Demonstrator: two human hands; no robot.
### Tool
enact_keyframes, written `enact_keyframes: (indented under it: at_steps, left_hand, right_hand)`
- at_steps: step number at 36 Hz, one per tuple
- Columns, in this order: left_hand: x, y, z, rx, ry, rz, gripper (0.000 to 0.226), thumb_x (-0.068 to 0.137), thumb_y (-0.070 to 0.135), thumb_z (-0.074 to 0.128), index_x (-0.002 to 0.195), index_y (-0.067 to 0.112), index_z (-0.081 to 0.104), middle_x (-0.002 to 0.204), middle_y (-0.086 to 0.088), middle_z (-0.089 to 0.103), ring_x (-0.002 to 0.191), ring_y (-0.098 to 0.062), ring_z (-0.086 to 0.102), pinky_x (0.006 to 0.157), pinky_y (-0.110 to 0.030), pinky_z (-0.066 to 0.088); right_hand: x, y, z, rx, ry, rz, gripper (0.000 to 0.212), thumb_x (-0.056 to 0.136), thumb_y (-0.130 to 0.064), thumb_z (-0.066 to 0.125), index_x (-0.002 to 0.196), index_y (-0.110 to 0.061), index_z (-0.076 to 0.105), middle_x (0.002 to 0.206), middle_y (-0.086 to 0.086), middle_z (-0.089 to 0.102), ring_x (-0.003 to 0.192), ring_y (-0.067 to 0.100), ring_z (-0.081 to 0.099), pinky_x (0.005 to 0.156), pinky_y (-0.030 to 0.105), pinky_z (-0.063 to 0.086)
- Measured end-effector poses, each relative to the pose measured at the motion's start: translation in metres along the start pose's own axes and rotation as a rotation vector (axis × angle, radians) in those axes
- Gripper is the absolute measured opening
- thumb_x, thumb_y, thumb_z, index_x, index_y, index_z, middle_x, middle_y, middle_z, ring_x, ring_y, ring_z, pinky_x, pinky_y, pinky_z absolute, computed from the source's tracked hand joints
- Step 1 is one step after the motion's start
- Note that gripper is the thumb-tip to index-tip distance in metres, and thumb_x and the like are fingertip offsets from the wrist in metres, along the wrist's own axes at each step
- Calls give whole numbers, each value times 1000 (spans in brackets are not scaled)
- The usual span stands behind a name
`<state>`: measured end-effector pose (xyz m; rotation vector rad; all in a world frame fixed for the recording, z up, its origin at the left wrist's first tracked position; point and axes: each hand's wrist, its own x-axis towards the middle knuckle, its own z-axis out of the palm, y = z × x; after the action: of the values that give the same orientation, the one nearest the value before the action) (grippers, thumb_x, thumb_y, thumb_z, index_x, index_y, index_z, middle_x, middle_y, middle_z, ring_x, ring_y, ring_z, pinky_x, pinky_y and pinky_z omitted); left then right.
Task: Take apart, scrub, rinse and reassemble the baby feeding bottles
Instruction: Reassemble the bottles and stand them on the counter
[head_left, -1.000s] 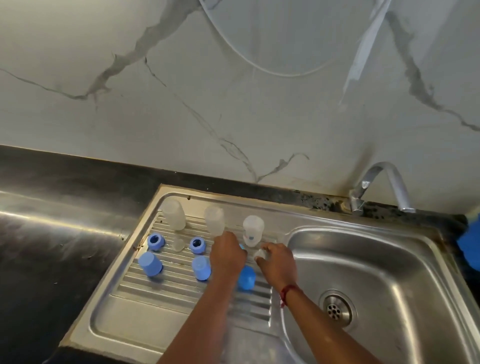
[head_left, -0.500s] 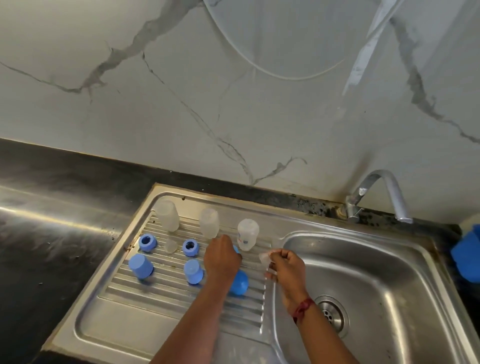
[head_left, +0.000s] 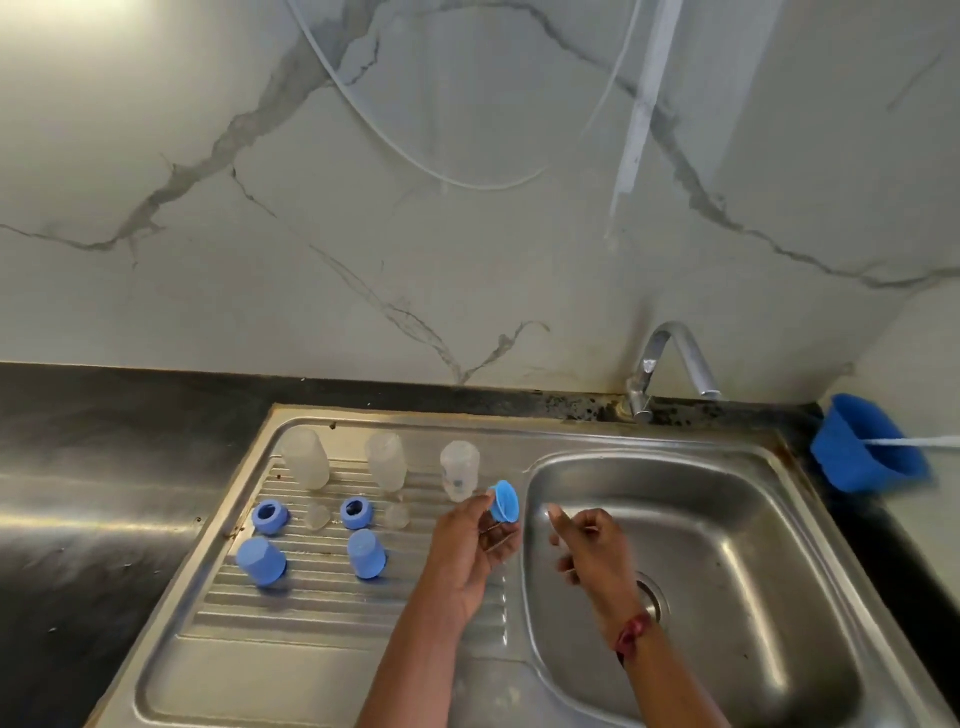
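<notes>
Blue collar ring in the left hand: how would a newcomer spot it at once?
Find the ribbed drainboard left of the sink basin. At its right edge the left hand pinches the blue collar ring. Unlike the blue rings and caps resting on the ribs, it is lifted and tipped on edge.

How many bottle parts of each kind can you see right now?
3 clear bottles
2 clear teats
2 blue rings
2 blue caps
1 blue piece, pinched by left hand
Total: 10
</notes>
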<state>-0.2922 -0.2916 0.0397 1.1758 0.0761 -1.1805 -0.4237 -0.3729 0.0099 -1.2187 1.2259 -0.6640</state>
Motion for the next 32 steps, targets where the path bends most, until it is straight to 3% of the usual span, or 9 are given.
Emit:
enact_keyframes:
  at_steps: [2,4,7,10,14,17,22,25,32]
  left_hand:
    - [-3,-10,0,-91,-31,-33,21,98,14,55,108,-2,64,92,-22,69,75,-27,67,74,-40,58]
    - [-5,-19,-1,-141,-42,-50,17,98,13,55,108,3,64,90,-22,70,75,-30,67,70,-41,59]
    - [-6,-30,-1,-198,-32,-70,14,99,8,52,107,5,63,84,-20,71,72,-29,68,70,-42,58]
    - [-4,-36,-3,-196,-50,-88,16,96,4,55,108,5,65,88,-20,72,83,-32,64,80,-46,56]
    - [-3,-37,-5,-203,-85,-86,43,74,7,69,116,5,65,106,-23,70,104,-39,61,102,-55,48]
    - [-2,-36,-5,-188,-111,-92,48,69,9,69,116,3,63,114,-26,69,108,-39,60,106,-58,44]
    - [4,-40,-3,-120,-160,-113,18,95,12,57,111,9,65,100,-15,74,102,-29,64,98,-55,46]
    - [7,-41,-1,-86,-190,-129,17,98,19,54,109,12,65,100,-11,76,109,-28,64,99,-56,42]
    - [9,-42,0,-69,-240,-143,17,97,23,56,107,14,66,100,-8,76,112,-27,63,106,-66,33]
  right_hand:
    - [-3,0,-6,6,-14,-6,33,81,-34,80,79,-13,55,71,13,67,53,15,56,48,26,45]
    - [-4,0,-12,16,-28,-12,29,77,-25,84,81,-14,57,69,8,61,58,16,56,51,26,47]
    - [-6,-2,-19,-14,-32,-42,23,74,-11,85,84,-12,64,80,8,64,67,17,59,58,28,51]
    - [-9,-9,-23,-71,-31,-99,24,73,-6,84,87,-16,68,91,4,67,73,20,65,64,30,55]
    - [-13,-14,-20,-182,-70,-146,29,71,-4,81,87,-26,72,93,0,69,84,20,66,77,38,57]
    - [-11,-14,-17,-208,-108,-165,29,73,-4,77,90,-28,74,90,-1,72,86,24,68,80,40,60]
    - [-10,-18,-14,-277,-114,-226,35,73,-13,79,98,-36,71,92,-4,70,80,18,69,73,32,59]
    - [-11,-22,-15,-292,-98,-258,36,76,-9,78,101,-31,67,94,-5,69,73,8,67,67,24,54]
    - [-11,-20,-16,-326,-63,-279,29,74,-8,82,95,-23,69,91,-6,74,73,5,70,66,20,56]
